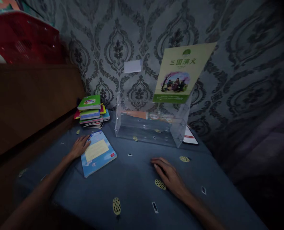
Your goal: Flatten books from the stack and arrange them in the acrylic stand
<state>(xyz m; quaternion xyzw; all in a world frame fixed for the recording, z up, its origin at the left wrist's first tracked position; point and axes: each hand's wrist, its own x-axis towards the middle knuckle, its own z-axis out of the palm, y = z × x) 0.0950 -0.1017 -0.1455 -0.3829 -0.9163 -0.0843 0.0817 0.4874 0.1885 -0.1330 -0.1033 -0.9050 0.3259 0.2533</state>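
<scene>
A light-blue book with a cream panel on its cover lies flat on the table at the left. My left hand rests on its left edge, fingers stretched out toward the book's upper corner. To the right, my right hand lies on the dark blue tablecloth with loosely bent fingers and nothing in it. Beyond both hands stands a clear acrylic rack. A cream and green book with Chinese characters and a picture leans upright at the rack's right side, above its back edge.
A pile of books stands at the back left. A tablet-like object with a white screen lies partly behind the rack. A white card is on the patterned wall. A wooden cabinet bearing a red basket borders the left.
</scene>
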